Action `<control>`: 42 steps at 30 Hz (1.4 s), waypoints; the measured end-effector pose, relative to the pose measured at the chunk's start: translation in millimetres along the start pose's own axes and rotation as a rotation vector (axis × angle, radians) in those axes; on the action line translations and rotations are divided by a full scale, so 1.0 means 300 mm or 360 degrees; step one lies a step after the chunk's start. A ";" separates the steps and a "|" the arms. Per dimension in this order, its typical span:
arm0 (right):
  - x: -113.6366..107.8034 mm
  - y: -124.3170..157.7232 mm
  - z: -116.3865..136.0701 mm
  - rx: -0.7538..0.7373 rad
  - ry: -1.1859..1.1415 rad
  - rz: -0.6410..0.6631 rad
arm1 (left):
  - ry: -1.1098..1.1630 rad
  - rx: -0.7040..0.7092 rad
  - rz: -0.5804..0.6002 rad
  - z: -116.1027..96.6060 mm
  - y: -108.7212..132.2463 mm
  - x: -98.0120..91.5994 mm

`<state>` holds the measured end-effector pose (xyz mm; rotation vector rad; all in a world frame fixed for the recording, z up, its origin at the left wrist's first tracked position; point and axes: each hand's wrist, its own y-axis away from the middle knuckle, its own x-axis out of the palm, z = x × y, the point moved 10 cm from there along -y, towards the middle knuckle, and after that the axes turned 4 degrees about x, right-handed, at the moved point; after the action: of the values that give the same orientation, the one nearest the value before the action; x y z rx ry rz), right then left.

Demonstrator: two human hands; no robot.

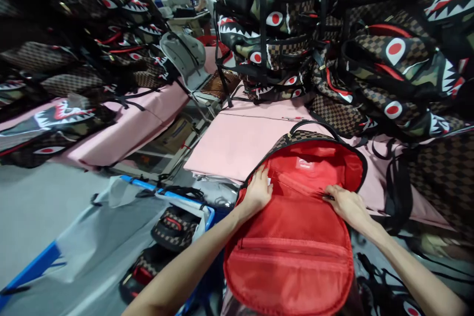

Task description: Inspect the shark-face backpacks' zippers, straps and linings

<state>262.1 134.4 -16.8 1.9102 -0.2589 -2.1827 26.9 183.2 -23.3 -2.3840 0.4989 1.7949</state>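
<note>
Right by me, a checkered backpack point(289, 274) gapes, red lining showing; the person's left hand point(259, 190) rests at its ten o'clock, the right hand point(344, 202) pinches at two. Beyond, shark-mouth backpacks point(400, 59) pile at one o'clock, a grey chair point(184, 57) at eleven.

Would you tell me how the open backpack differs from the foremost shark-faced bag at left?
The backpack gapes open, showing red lining; the shark-faced bag shows its camouflage outside. The left hand and right hand touch the backpack; neither touches the shark-faced bag.
</note>
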 end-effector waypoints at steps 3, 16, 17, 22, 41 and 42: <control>0.002 0.005 0.002 -0.0008 0.0035 0.0009 | -0.0031 -0.0082 0.0214 0.026 -0.069 0.050; 0.003 0.010 -0.037 -0.0099 -0.0110 -0.0041 | -0.0143 0.0326 0.0559 -0.136 0.012 0.143; -0.006 -0.005 -0.027 -0.0153 -0.0125 -0.0045 | -0.0163 0.0328 0.0562 -0.141 0.006 0.145; -0.140 -0.187 0.010 -0.0303 -0.0167 -0.0122 | -0.0252 0.0328 0.0573 -0.165 -0.016 0.146; -0.289 -0.233 -0.088 -0.0221 -0.0538 -0.0419 | -0.0047 -0.0076 0.0503 -0.131 -0.057 0.217; -0.288 -0.198 -0.112 -0.0196 -0.0669 -0.0428 | -0.0039 -0.0075 0.0493 -0.129 -0.057 0.217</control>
<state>302.8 216.5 44.0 1.4774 0.0700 -2.6964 83.7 175.8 -75.6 -2.4208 0.8742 1.9718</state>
